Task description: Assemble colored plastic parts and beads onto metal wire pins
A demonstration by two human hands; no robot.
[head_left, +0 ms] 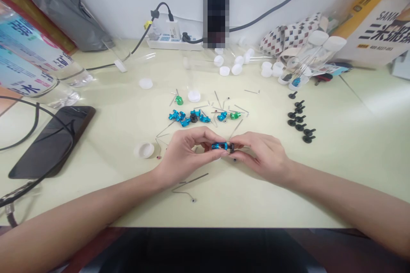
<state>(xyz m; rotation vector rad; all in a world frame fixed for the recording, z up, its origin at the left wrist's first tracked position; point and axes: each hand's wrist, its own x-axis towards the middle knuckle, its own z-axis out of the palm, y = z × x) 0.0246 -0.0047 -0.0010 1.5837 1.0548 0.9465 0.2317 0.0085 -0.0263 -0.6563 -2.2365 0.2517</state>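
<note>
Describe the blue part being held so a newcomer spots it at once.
On the pale desk, find where the left hand and right hand meet. Pinched between them is the blue part, a black knob at its right end. Unlike the blue pieces scattered just beyond, it is held.

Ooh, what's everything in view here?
Held piece: one, blue and black, between hands
Loose parts: several blue, two green, centre
Screws: about eight, black, right
Bent rods: many, silvery, centre
Caps: many, white, scattered
Tubes: several, clear, back
Bottles: two, blue labels, left
Phone: one, black, left
Power strip: one, white, back
Cables: several, dark, left and back
Pouch: one, patterned, back right
Bag: one, grey, back left
Printed bag: one, white and yellow, right
Pixelated object: one, dark, back
Table: one, pale yellow, beneath
Left hand: one, centre
Right hand: one, centre
</note>
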